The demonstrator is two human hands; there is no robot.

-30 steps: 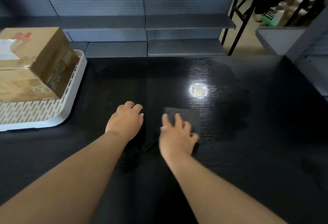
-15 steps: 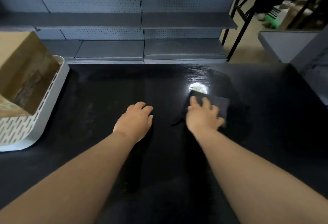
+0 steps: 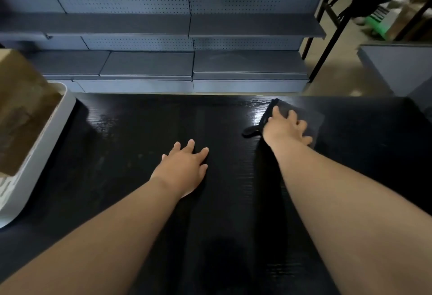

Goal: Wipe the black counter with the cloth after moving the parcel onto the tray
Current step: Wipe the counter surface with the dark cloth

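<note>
The black counter (image 3: 131, 145) fills the lower view. My right hand (image 3: 286, 127) presses flat on a dark grey cloth (image 3: 314, 118) near the counter's far edge, right of centre, fingers spread over it. My left hand (image 3: 184, 166) rests palm down on the bare counter at the middle, holding nothing. The brown cardboard parcel (image 3: 21, 107) sits in the white slotted tray (image 3: 30, 163) at the left edge, partly cut off by the frame.
Grey pegboard shelving (image 3: 187, 61) stands just beyond the counter's far edge, with boxes on its top shelf. A black-legged table (image 3: 327, 37) and a grey unit (image 3: 397, 65) stand at the right across bare floor.
My right hand has slid the cloth away from me and to the right, from the counter's middle toward its far edge. My left hand has stayed flat on the counter. The view has shifted right.
</note>
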